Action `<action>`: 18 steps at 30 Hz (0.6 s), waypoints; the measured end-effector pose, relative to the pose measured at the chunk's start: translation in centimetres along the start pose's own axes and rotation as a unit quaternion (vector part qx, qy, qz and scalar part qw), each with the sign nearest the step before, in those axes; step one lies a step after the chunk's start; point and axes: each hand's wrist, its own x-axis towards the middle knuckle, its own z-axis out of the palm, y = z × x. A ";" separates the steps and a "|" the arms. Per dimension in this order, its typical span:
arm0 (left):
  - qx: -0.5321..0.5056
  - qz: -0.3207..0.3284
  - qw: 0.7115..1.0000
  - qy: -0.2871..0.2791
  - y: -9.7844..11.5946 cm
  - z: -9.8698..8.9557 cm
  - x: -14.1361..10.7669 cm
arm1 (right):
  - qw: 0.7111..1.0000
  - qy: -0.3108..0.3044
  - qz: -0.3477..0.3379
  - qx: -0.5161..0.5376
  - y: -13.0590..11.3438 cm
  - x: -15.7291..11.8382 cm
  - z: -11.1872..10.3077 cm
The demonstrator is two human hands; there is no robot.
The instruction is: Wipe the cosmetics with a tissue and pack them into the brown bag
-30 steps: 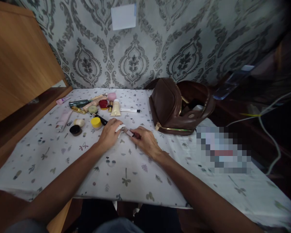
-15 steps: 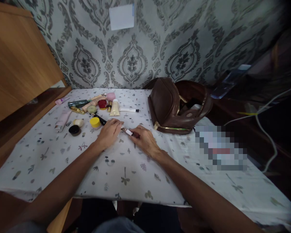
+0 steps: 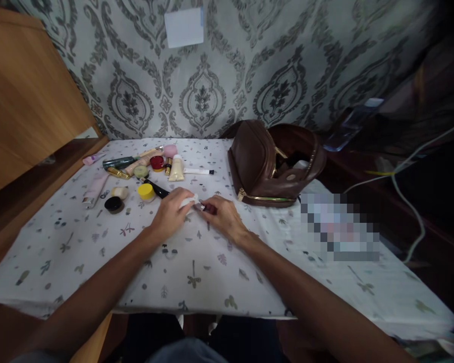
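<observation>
My left hand (image 3: 171, 214) is closed around a thin white piece that looks like tissue (image 3: 191, 199), its crumpled edge showing beyond the fingertips. My right hand (image 3: 223, 217) pinches a small slim stick with a silvery part (image 3: 200, 206), its tip meeting the white piece. The fingers hide most of the stick, so its kind is unclear. Just behind my left hand lies a glossy black tube-like item (image 3: 159, 189). A yellow-lidded jar (image 3: 146, 191) stands to its left. Both hands are low over the patterned white cloth (image 3: 196, 257).
Farther back lie a cream tube (image 3: 176, 169), a red-lidded jar (image 3: 157, 163), a dark green tube (image 3: 118, 162) and a white pen-like tube (image 3: 199, 171). At left are a black-lidded jar (image 3: 113, 204) and a pink tube (image 3: 96, 189). An unzipped brown bag (image 3: 255, 166) stands at right.
The white piece in my left hand now rises up against the stick's tip, and the stick's white part is more covered by my fingers. The view has shifted slightly.
</observation>
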 end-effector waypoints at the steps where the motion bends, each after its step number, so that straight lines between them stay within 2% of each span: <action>1: -0.010 0.037 0.999 -0.015 0.4 0.3 -0.1 | 1.000 0.002 -0.003 -0.004 0.0 0.0 0.0; 4: -0.017 0.114 0.992 -0.055 0.9 1.0 -0.4 | 1.000 0.002 -0.009 -0.012 0.0 0.0 -0.1; 8: 0.002 0.123 0.991 -0.061 0.2 1.1 -0.3 | 1.000 0.005 -0.004 -0.005 0.1 0.0 -0.1; 11: 0.019 0.093 0.994 -0.053 -0.7 0.6 -0.1 | 1.000 -0.004 -0.003 0.007 0.1 0.0 0.0; 18: 0.062 -0.026 0.997 -0.024 -2.8 -0.3 0.3 | 1.000 0.000 -0.014 0.004 0.3 -0.1 -0.1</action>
